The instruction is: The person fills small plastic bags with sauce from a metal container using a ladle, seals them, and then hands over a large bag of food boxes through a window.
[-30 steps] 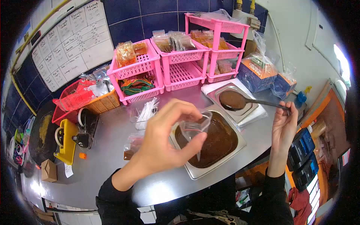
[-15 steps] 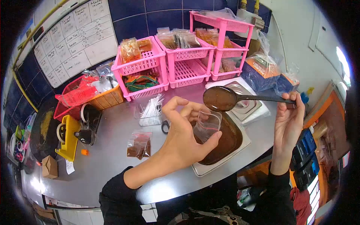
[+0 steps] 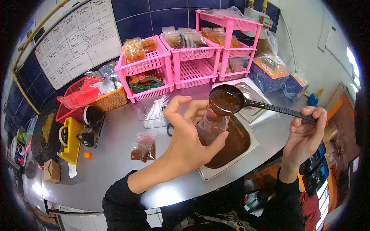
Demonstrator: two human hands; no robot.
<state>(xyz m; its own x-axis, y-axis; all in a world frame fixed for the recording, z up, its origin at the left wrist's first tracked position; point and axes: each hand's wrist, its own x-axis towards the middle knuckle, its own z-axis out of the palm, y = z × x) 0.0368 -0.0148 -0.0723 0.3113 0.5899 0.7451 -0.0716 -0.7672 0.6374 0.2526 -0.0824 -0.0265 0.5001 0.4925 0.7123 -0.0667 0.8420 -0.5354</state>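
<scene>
My left hand (image 3: 192, 133) has its fingers curled round a small clear zip bag (image 3: 213, 124), held with its mouth upward. A black ladle (image 3: 266, 106) is gripped near the handle's end by my right hand (image 3: 304, 140). Dark brown sauce (image 3: 225, 101) fills the ladle's bowl, which is tilted at the bag's mouth. Whether any sauce has run into the bag I cannot make out. Below both hands stands a steel pan (image 3: 252, 145) of the same brown sauce, partly hidden by my left hand. Filled zip bags (image 3: 143, 149) lie on the steel table to the left.
Pink racks (image 3: 146, 68) with packed bags stand along the back. A clear box of white twist ties (image 3: 156, 113) and scissors (image 3: 169, 129) lie behind my left hand. A yellow tape dispenser (image 3: 70, 140) is at left. Behind the pan rests a steel lid (image 3: 250, 98).
My right hand has moved right and down, tilting the ladle so its bowl now meets the bag's mouth. The left hand has barely moved.
</scene>
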